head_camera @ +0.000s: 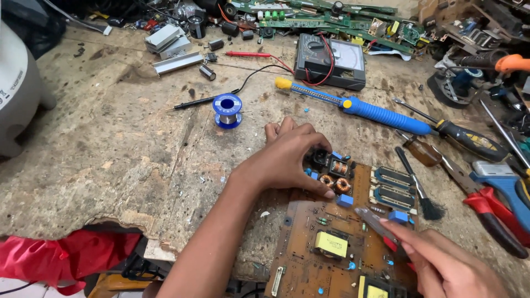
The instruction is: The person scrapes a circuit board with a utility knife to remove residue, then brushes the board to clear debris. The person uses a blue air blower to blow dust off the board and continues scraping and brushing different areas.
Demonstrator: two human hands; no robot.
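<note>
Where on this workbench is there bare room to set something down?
The widest bare patch is the left half of the bench, between the white tank and the solder spool. It is crowded to the right of the circuit board, around the pliers and screwdrivers, and along the back edge.

An electronics repair workshop is indicated by a scarred workbench [110,138] strewn with circuit boards [331,16], a multimeter [331,60], solder spool [227,110] and screwdrivers [469,138].
</note>
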